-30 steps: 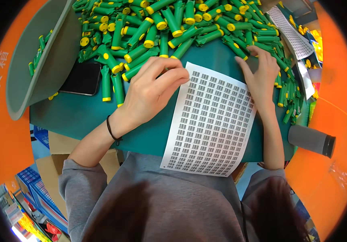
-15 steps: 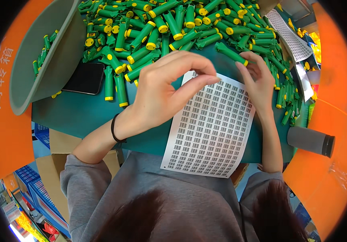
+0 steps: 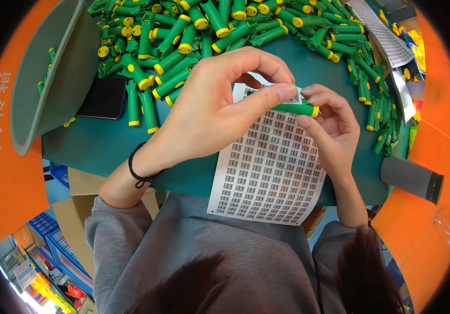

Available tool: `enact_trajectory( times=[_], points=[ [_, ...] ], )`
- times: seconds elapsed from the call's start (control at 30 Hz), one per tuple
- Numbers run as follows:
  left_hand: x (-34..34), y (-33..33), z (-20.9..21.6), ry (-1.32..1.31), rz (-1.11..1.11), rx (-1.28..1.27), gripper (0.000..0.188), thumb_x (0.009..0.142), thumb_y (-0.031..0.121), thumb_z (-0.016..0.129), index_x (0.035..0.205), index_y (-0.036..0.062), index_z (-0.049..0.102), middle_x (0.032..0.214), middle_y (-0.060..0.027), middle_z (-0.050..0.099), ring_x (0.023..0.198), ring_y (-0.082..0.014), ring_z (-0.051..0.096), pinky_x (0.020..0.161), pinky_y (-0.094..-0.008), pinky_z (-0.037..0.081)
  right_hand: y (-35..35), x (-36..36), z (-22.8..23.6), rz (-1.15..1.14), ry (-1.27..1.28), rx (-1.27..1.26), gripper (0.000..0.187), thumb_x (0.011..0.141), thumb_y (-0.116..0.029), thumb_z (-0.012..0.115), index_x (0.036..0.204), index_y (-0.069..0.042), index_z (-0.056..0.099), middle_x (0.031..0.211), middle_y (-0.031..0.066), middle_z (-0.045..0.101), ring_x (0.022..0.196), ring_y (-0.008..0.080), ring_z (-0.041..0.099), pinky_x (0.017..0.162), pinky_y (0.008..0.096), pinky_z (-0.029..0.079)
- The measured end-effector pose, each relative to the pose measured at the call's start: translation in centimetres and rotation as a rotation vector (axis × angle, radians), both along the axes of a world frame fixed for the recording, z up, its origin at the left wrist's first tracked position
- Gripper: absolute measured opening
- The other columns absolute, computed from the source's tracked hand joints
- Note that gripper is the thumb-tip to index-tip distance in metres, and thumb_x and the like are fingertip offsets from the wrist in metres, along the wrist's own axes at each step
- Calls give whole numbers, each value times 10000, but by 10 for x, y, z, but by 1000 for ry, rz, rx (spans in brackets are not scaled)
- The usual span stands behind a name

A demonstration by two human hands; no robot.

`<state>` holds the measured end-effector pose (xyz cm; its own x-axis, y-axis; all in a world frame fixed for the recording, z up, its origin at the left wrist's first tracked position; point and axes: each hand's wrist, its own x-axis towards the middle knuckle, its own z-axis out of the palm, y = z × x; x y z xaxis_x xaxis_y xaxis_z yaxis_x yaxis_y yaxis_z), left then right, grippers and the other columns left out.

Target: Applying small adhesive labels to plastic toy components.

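Note:
A green tube (image 3: pixel 304 109) with a yellow end cap is held crosswise above the top of a white label sheet (image 3: pixel 267 172). My right hand (image 3: pixel 336 123) grips the tube near its yellow end, fingers behind and thumb below. My left hand (image 3: pixel 209 104) is closed in a pinch, its thumb and fingertips on a small white barcode label (image 3: pixel 297 97) lying against the tube. The tube's left end is hidden behind the left hand. The sheet carries rows of printed barcode labels and hangs over the table's near edge toward me.
Many green tubes (image 3: pixel 175 60) with yellow caps are heaped across the green table (image 3: pixel 94 152). A tilted grey-green basin (image 3: pixel 52 68) and a black phone (image 3: pixel 103 99) are at left. At right are a grey tumbler (image 3: pixel 408 178), another label sheet (image 3: pixel 382 31) and orange bins (image 3: pixel 434 136).
My right hand has brought the green tube down and left over the sheet. My left hand has moved right, putting the label against the tube. The view has shifted slightly.

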<state>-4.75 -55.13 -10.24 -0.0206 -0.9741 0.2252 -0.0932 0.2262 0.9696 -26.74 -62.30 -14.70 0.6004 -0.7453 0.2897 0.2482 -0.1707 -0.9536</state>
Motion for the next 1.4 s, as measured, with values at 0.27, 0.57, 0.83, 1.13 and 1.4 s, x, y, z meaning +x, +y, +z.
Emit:
enact_trajectory(
  times=[0.27,0.57,0.83,1.13,1.4],
  points=[
    [-2,2,-3,-10,41,-55,113,932,70,687,1012,-7,664,1114,-97,661,985,-132,624,896,-283,502,6,4,7,10,13,331,305,941,22,643,1240,50,586,1223,145,610,1051,180,635,875,326,578],
    [-4,7,-3,-206,79,-91,92,900,56,709,973,3,689,1027,-70,697,948,-135,638,860,-283,499,16,5,7,-20,126,99,387,895,106,647,1276,82,579,1240,161,632,1097,212,648,932,327,576],
    [-7,8,-2,-235,70,-36,102,892,50,717,966,-13,685,987,-69,697,905,-142,650,823,-283,513,13,3,5,-2,153,-92,403,877,112,673,1272,59,612,1246,158,616,1134,220,632,924,332,605],
    [-9,9,-4,-251,88,-28,110,889,43,716,969,-24,682,977,-75,690,897,-144,650,828,-284,517,16,4,9,-19,164,-77,413,869,116,679,1273,56,616,1252,162,615,1138,225,631,938,328,603],
    [-10,7,-7,-303,88,-17,121,886,45,725,980,-17,680,969,-67,692,872,-141,657,802,-279,524,15,2,8,-23,176,-95,414,867,125,676,1272,66,613,1263,170,608,1148,239,632,946,336,598]
  ],
)
